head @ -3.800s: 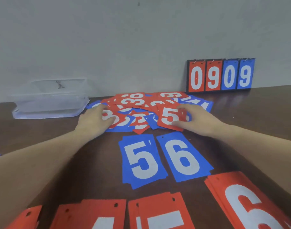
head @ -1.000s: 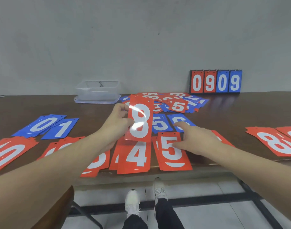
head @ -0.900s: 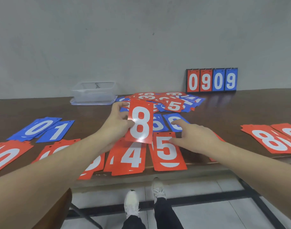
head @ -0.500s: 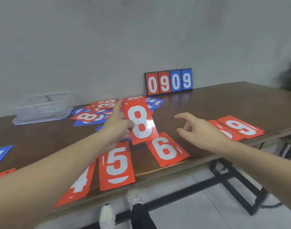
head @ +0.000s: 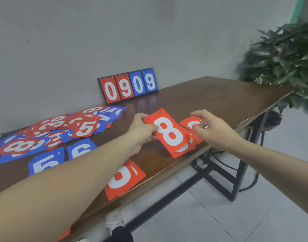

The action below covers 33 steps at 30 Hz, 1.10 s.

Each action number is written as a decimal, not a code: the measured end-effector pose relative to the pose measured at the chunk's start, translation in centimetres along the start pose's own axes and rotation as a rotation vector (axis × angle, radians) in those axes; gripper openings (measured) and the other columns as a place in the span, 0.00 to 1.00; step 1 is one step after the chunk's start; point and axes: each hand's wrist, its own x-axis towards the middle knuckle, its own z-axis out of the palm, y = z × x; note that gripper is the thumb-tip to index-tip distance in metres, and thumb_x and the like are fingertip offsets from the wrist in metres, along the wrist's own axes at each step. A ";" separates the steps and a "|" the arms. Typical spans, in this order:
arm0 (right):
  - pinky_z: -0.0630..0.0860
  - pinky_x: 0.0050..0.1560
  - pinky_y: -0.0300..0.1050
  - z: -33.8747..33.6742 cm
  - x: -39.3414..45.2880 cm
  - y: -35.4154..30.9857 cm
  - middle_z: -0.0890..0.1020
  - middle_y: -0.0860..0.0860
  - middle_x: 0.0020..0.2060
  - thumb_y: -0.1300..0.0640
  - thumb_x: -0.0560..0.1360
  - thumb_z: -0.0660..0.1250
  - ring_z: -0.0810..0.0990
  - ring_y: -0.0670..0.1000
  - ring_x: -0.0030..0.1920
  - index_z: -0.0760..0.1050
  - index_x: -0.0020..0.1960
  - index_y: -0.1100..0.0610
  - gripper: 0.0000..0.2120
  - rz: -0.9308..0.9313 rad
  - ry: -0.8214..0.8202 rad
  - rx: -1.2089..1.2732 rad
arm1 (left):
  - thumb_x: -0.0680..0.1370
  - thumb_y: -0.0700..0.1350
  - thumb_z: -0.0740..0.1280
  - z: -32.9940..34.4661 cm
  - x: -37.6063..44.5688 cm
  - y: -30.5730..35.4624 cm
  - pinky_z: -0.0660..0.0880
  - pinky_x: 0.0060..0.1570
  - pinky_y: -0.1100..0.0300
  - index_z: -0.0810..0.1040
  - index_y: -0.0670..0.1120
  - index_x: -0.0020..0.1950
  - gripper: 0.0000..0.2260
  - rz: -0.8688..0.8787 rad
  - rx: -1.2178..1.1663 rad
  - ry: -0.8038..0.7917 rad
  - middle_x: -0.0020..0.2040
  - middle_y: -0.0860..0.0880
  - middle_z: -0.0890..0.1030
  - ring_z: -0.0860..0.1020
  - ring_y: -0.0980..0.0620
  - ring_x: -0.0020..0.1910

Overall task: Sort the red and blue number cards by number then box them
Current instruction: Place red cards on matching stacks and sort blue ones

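Observation:
My left hand (head: 142,128) pinches the left edge of a red 8 card (head: 169,132), holding it low over a small stack of red cards (head: 182,151) near the table's front edge. My right hand (head: 212,127) hovers just right of it with fingers loosely curved over a red 9 card (head: 193,123); whether it touches that card I cannot tell. A red 6 card (head: 122,179) lies nearer me at the edge. Blue 5 (head: 45,164) and blue 6 (head: 81,149) cards lie left of my forearm. A mixed pile of red and blue cards (head: 62,130) is spread at the far left.
A flip scoreboard reading 0909 (head: 128,86) stands against the wall. The brown table (head: 210,100) ends in a front edge right of my hands, with black legs below. A green plant (head: 282,56) stands past the table's far right corner. My shoe (head: 114,224) shows on the tiled floor.
My view has swung right. My left hand has carried the red 8 card rightward and down over the red stack. My right hand has moved over the red 9 card.

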 end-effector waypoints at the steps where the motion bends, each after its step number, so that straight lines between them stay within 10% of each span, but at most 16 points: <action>1: 0.78 0.55 0.54 -0.1 0.0 0.3 0.82 0.47 0.40 0.50 0.79 0.64 0.81 0.47 0.46 0.70 0.67 0.41 0.17 0.011 -0.002 0.000 | 0.78 0.35 0.69 0.7 0.7 -0.1 0.78 0.29 0.63 0.66 0.48 0.63 0.19 0.019 0.059 -0.001 0.56 0.45 0.78 0.81 0.50 0.44; 6: 0.80 0.51 0.52 0.0 0.2 1.1 0.83 0.48 0.42 0.50 0.79 0.63 0.82 0.49 0.45 0.70 0.68 0.42 0.17 0.033 -0.028 -0.030 | 0.76 0.38 0.70 1.8 3.0 -1.3 0.81 0.48 0.49 0.65 0.47 0.62 0.19 0.162 0.514 0.011 0.48 0.49 0.76 0.80 0.47 0.47; 11: 0.80 0.51 0.53 1.1 1.2 0.5 0.82 0.48 0.40 0.51 0.78 0.63 0.81 0.46 0.43 0.70 0.67 0.41 0.18 0.002 -0.047 -0.034 | 0.73 0.46 0.75 1.7 4.2 -2.8 0.69 0.65 0.48 0.66 0.53 0.68 0.27 0.222 0.840 0.068 0.68 0.47 0.67 0.69 0.43 0.66; 20: 0.71 0.34 0.41 4.7 3.1 -4.0 0.82 0.45 0.39 0.51 0.80 0.63 0.79 0.40 0.36 0.71 0.67 0.42 0.16 -0.095 -0.128 -0.046 | 0.78 0.53 0.69 -5.2 3.9 -3.5 0.64 0.71 0.45 0.72 0.56 0.67 0.18 0.330 0.865 0.070 0.73 0.52 0.65 0.66 0.48 0.72; 26: 0.78 0.53 0.49 10.1 5.1 -9.2 0.81 0.45 0.41 0.49 0.80 0.65 0.80 0.45 0.45 0.73 0.64 0.41 0.14 -0.158 -0.187 -0.040 | 0.78 0.49 0.68 -15.1 3.5 -5.3 0.68 0.68 0.45 0.75 0.56 0.62 0.13 0.328 0.845 0.172 0.67 0.51 0.71 0.70 0.48 0.68; 33: 0.72 0.44 0.43 18.3 7.9 -16.6 0.79 0.42 0.44 0.50 0.80 0.65 0.77 0.40 0.43 0.74 0.65 0.43 0.14 -0.289 -0.271 -0.096 | 0.78 0.48 0.68 -27.8 3.2 -7.0 0.68 0.68 0.46 0.76 0.55 0.61 0.11 0.245 0.886 0.335 0.69 0.50 0.73 0.70 0.47 0.70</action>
